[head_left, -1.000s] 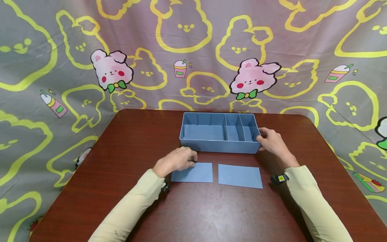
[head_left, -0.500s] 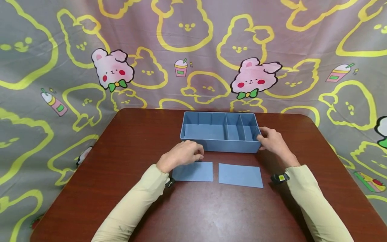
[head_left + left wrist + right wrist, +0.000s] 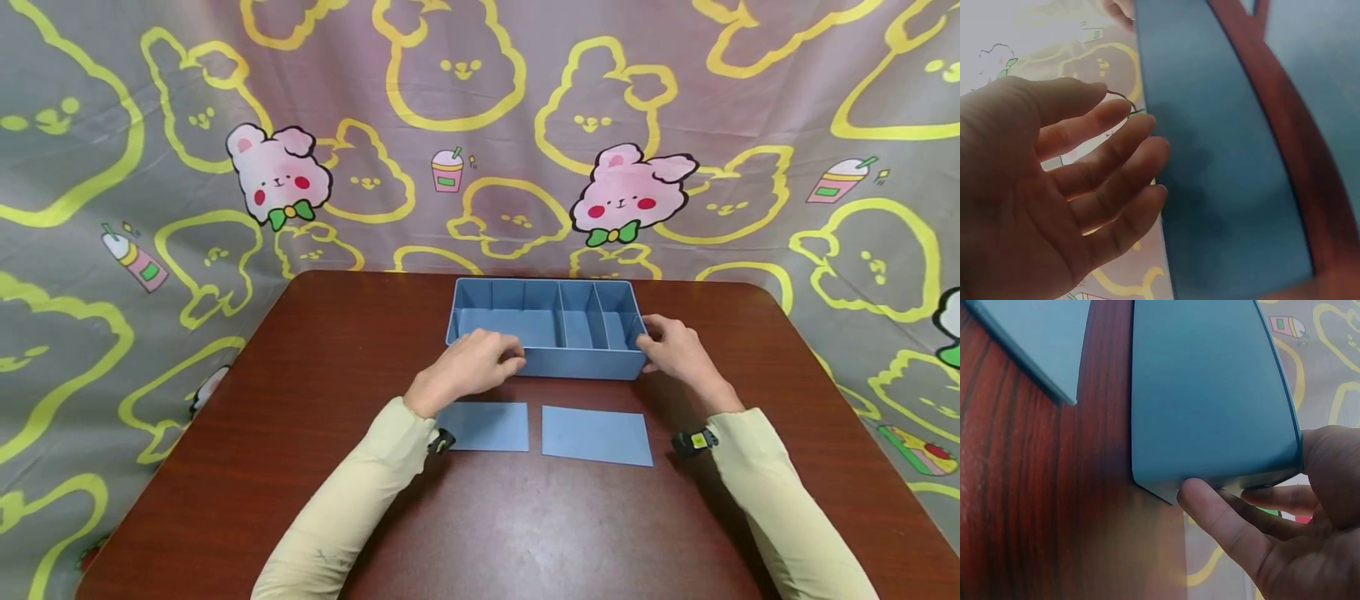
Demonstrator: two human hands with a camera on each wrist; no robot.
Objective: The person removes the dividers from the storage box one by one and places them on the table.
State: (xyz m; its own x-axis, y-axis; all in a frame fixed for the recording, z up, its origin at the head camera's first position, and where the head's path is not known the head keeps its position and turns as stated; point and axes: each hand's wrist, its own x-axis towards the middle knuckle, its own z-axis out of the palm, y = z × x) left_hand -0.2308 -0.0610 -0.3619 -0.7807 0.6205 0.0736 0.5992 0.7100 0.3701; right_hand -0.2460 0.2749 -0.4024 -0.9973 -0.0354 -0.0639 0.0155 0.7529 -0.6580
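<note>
A blue compartment box (image 3: 585,363) stands toward the back of the table, its open top showing one wide section on the left and narrower ones on the right. My right hand (image 3: 678,350) grips its right end near the front corner. In the right wrist view, the fingertips (image 3: 1194,487) lie against the outer end wall and the thumb reaches the rim. My left hand (image 3: 480,362) holds nothing; its fingers (image 3: 1147,150) are loosely bent in front of the box's front wall (image 3: 1222,175). From the head view, it overlaps the box's front left part.
Two flat blue rectangular panels lie side by side in front of the box, a left panel (image 3: 491,427) partly behind the left wrist and a right panel (image 3: 596,435). The brown table (image 3: 337,333) reaches back to a patterned cloth (image 3: 510,133).
My left hand has moved right and away from me, from over the left panel to the front of the box. The right hand and the box have stayed in place.
</note>
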